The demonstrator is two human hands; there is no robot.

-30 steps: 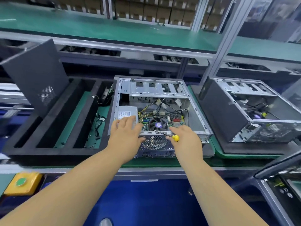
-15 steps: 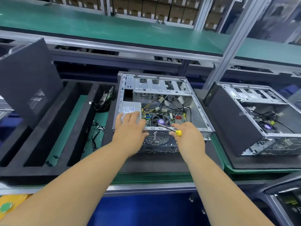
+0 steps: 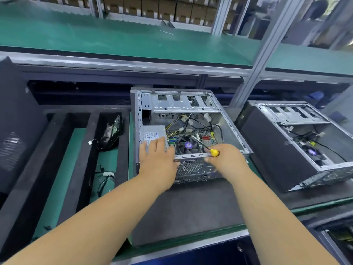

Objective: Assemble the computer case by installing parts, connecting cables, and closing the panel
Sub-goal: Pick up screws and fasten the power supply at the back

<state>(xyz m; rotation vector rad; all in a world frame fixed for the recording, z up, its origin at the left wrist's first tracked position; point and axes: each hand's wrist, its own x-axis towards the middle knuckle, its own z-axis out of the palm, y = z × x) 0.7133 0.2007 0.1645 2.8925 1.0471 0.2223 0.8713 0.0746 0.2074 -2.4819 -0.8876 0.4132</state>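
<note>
1. Case [image 3: 232, 129] lies open on the dark mat at the surface's centre; power supply [image 3: 152, 133], board and fan are in, cables loose, side panel [image 3: 17, 119] off at far left.
2. Left hand [image 3: 157, 161], fingers straight, presses the power supply.
3. Right hand [image 3: 227, 159] grips one screwdriver [image 3: 207, 148].
4. Two open cases; the second case [image 3: 275, 148] is on the right.

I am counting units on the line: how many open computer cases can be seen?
2. One open case lies in the middle, under both hands. A second open case lies to its right. More may be hidden outside the view.
</note>
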